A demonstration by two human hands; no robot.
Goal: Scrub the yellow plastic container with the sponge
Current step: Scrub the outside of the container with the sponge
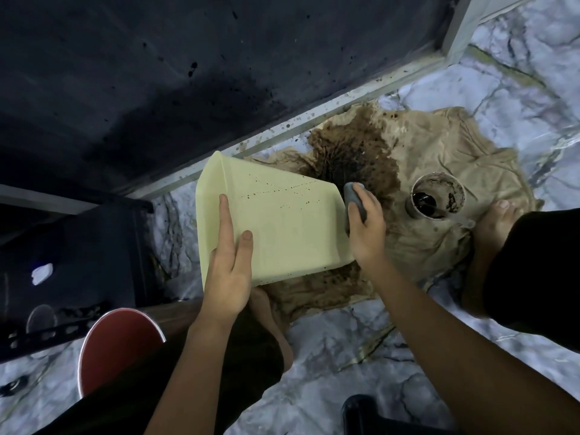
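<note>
Pale yellow plastic container is seen from the head cam, tipped on its side above a stained tan cloth on marble-look floor. Long axis runs left-right; which end is open can't be told. Smooth, tapered walls, dotted w/ dark specks. Left hand is clamped on the near wall, fingers spread flat. Right hand is closed round a grey sponge, pressed at the container's right end. Dirty round cup sits just beside on the cloth.
</note>
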